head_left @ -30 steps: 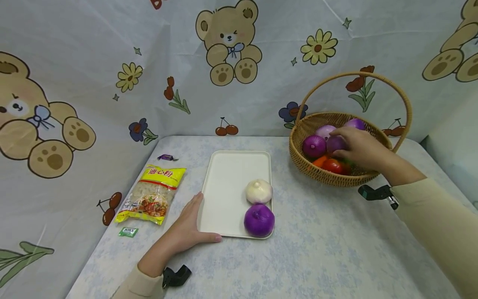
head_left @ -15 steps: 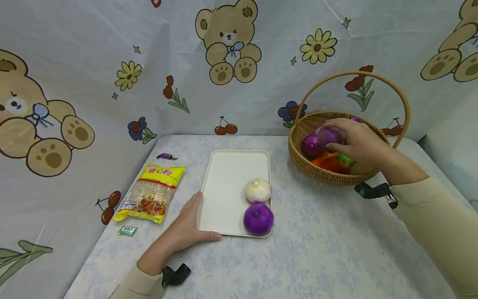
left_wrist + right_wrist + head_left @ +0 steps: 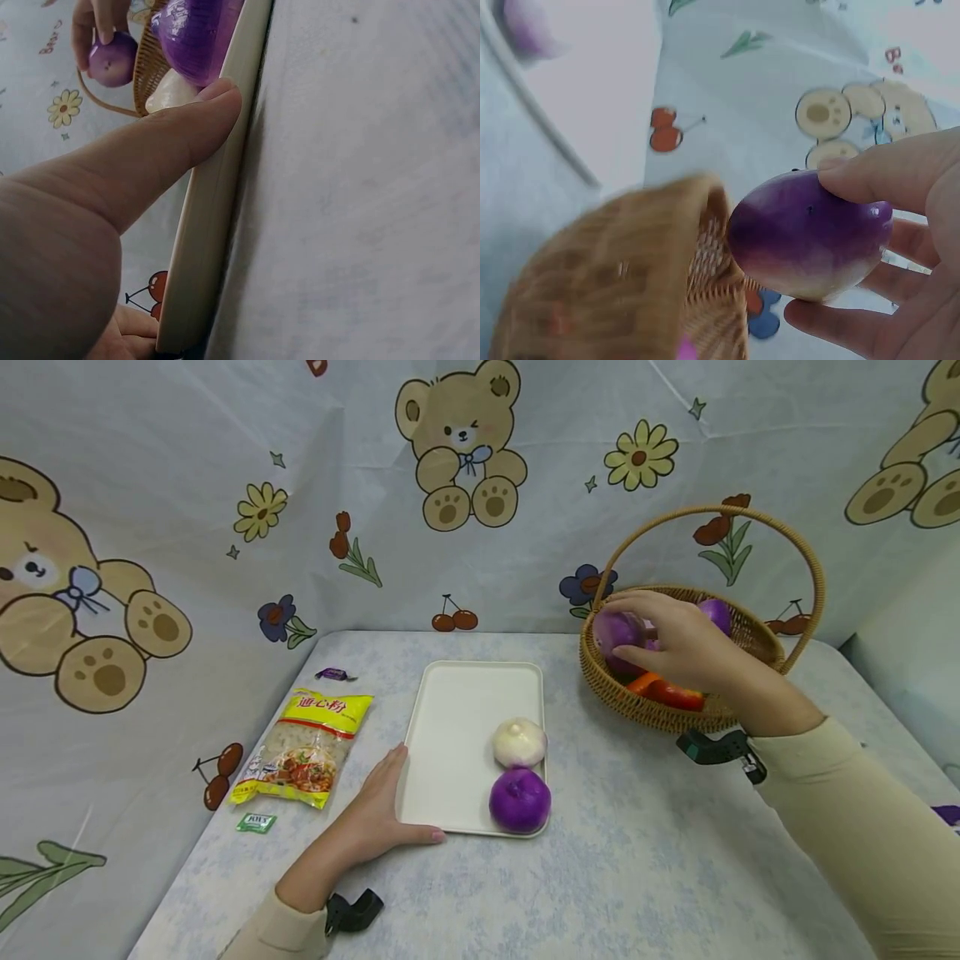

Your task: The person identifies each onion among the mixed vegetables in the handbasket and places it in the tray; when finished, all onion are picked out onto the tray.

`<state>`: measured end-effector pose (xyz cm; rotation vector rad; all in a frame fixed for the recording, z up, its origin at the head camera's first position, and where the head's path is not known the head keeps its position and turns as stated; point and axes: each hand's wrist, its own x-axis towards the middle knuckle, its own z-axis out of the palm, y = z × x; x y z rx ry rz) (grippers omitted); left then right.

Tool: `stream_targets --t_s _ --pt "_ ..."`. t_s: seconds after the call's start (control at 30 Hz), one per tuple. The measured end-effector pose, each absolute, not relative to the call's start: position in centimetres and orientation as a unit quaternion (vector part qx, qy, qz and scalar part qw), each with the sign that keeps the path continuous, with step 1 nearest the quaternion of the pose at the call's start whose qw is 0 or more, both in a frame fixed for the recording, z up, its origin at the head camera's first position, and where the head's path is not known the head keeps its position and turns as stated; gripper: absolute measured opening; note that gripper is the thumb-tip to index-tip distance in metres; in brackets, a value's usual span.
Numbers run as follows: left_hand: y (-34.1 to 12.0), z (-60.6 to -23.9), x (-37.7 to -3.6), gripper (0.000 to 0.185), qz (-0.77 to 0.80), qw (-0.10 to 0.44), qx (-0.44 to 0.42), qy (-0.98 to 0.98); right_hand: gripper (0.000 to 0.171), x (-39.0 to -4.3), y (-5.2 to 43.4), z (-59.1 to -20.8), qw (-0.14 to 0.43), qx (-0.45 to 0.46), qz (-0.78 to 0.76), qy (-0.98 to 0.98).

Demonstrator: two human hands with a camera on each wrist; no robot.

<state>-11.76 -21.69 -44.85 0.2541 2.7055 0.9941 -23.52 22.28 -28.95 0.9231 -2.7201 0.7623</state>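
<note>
My right hand (image 3: 693, 647) grips a glossy purple onion (image 3: 615, 635) between thumb and fingers, over the left side of the wicker basket (image 3: 618, 697). In the right wrist view this onion (image 3: 802, 232) fades to pale at its underside and is just beyond the basket's rim. My left hand (image 3: 367, 818) rests against the near-left corner of a white tray (image 3: 465, 727), fingers along its left side and thumb along its front edge. On the tray's right side a white onion (image 3: 519, 742) sits behind a purple onion (image 3: 520, 802).
The basket, under a tall arched handle (image 3: 817, 577), also holds another purple onion (image 3: 716, 612), an orange piece (image 3: 642, 683) and a red vegetable (image 3: 678, 697). Left of the tray lie a yellow pasta bag (image 3: 303, 747), a purple-wrapped sweet (image 3: 335, 674) and a green packet (image 3: 257, 822).
My right hand has lifted the purple onion from among the others and carried it left toward the basket's left rim. My left hand has stayed at the tray's corner.
</note>
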Motion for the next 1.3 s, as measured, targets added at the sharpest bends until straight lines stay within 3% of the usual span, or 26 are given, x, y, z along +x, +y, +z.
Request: stream_targets --t_s 0.3,0.7,0.93,1.3 --pt "-21.8 -44.9 -11.8 0.150 0.343 0.126 0.083 0.927 0.055 -23.6 18.0 -30.0 0.108 0.376 0.279 -0.877" --pt "-21.7 -44.9 -11.8 0.149 0.339 0.124 0.087 0.928 0.051 -24.8 12.8 -35.4 0.049 0.404 0.291 -0.866" --pt "-21.5 -44.8 -11.7 0.149 0.343 0.128 0.084 0.927 0.050 -25.4 11.5 -38.2 0.022 0.388 0.265 -0.883" --pt "-21.8 -44.7 -11.8 0.149 0.337 0.117 0.096 0.929 0.047 -25.7 11.6 -38.8 0.018 0.399 0.273 -0.875"
